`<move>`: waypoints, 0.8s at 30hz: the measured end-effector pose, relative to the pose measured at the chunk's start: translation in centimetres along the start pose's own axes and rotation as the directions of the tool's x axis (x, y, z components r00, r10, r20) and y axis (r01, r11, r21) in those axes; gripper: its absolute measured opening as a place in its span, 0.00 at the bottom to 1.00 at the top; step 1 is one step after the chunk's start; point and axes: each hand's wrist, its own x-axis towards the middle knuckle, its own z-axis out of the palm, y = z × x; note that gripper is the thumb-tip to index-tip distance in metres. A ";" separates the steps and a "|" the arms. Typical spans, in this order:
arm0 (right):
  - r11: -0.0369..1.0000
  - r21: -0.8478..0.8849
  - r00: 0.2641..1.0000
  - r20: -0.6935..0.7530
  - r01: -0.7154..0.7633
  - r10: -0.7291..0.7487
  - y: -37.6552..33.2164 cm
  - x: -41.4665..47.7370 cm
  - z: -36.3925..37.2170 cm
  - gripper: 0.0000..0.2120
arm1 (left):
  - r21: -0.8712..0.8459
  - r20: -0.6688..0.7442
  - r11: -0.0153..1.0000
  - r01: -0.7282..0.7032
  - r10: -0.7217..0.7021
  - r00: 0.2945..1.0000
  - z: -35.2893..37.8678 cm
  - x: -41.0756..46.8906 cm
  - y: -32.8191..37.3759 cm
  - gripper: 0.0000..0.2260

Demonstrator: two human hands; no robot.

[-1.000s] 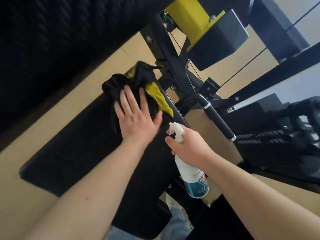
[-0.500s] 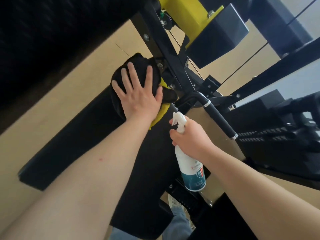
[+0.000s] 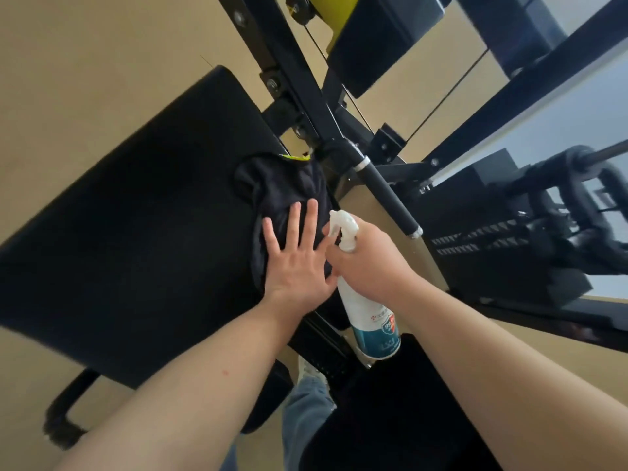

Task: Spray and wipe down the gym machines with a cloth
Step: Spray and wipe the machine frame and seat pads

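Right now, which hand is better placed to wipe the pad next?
Left. The left hand lies flat on the cloth on the pad; the right hand grips the bottle.

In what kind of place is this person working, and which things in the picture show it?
Most likely a gym. A black padded bench lies beside a black steel frame, a foam-gripped handle sticks out next to it, and a thin cable runs behind the frame.

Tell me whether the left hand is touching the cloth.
Touching. The head view shows the left hand lying flat and open on the black cloth.
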 end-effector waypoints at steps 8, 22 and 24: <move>0.997 -0.076 0.999 0.030 -0.010 0.013 2.6 -2.5 -0.6 0.06 | 0.003 0.074 0.958 -0.285 0.284 0.956 4.8 -5.3 5.0 0.30; 0.991 -0.133 0.998 0.065 0.030 -0.022 -1.5 -5.1 3.3 0.05 | 0.053 0.012 0.997 -0.053 0.053 0.999 -1.5 -5.5 -6.1 0.26; 0.991 -0.134 0.998 0.056 0.026 -0.019 -2.8 -5.2 4.3 0.05 | -0.114 -0.003 0.991 -0.068 0.068 0.998 -2.3 -6.6 -6.2 0.22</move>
